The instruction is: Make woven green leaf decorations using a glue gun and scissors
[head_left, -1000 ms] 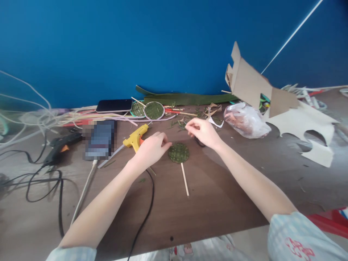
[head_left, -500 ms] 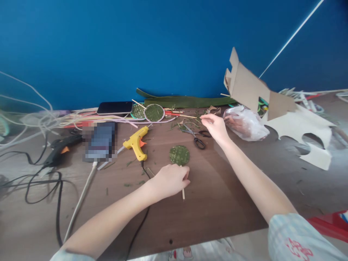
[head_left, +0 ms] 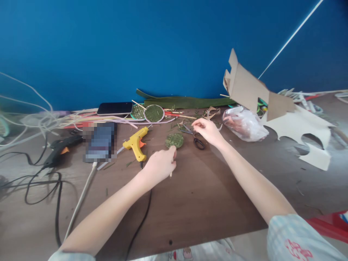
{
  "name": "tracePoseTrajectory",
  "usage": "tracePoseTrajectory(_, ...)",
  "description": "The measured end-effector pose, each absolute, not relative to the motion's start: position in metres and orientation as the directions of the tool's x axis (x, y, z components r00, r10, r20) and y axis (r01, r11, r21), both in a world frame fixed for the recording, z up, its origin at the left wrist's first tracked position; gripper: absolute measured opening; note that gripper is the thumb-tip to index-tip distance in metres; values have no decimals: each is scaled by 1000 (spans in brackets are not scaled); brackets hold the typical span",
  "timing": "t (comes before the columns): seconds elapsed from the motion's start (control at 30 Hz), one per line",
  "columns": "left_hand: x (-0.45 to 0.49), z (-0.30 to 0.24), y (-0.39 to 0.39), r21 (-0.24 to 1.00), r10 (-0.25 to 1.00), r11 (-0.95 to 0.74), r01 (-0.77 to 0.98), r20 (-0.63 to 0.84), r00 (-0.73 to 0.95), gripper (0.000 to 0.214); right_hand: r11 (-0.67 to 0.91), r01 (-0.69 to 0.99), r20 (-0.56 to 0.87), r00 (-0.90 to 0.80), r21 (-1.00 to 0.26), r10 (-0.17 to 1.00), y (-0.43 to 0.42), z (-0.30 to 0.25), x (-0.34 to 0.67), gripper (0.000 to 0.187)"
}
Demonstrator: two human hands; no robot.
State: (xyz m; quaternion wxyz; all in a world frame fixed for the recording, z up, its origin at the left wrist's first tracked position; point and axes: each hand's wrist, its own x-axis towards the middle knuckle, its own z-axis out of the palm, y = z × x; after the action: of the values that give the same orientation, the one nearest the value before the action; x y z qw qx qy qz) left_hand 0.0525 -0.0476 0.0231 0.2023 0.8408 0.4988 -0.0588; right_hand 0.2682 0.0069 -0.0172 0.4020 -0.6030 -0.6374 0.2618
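A small round fan woven from green leaf strips (head_left: 174,140) has its thin wooden stick in my left hand (head_left: 160,165). The fingers are closed round the stick, whose lower end shows below them. My right hand (head_left: 208,131) is above the black-handled scissors (head_left: 199,144), thumb and fingertips drawn together. Whatever may be between those fingertips is too small to make out. To the left of the fan lies a yellow hot glue gun (head_left: 135,144), nozzle pointing away from me.
Behind are a rimmed leaf fan (head_left: 154,113), long green leaves (head_left: 187,102) and a dark phone (head_left: 114,108). A plastic bag (head_left: 244,123) and cut cardboard (head_left: 250,83) lie right. A charging phone (head_left: 100,141) and black glue gun (head_left: 61,148) lie left, among cables.
My left hand has moved the fan up and left, further from the table's front edge. My right hand has come slightly left and down, closer over the scissors.
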Motion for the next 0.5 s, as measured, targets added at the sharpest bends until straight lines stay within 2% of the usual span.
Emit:
tracePoseTrajectory(0.07, 48, 22, -38, 298, 851, -374, 878, -267, 453, 14, 186, 615, 176, -76, -766, 981, 5, -17, 265, 9)
tracePoseTrajectory(0.13, 43, 19, -30, 307, 864, -369, 877, -235, 446, 14, 246, 714, 169, -180, -655, 969, 3, -18, 263, 7)
tracePoseTrajectory(0.27, 34, 13, -18, 365, 870, -380, 850, -173, 462, 14, 249, 869, 160, -199, -427, 967, 1, -21, 265, 19)
tracePoseTrajectory(0.37, 29, 11, -12, 451, 890, -318, 834, -160, 427, 11, 226, 890, 172, -170, -395, 970, 3, -22, 268, 22)
tracePoseTrajectory(0.5, 24, 8, -6, 652, 906, -136, 746, -223, 359, 8, 210, 888, 213, -131, -409, 968, 5, -25, 271, 27)
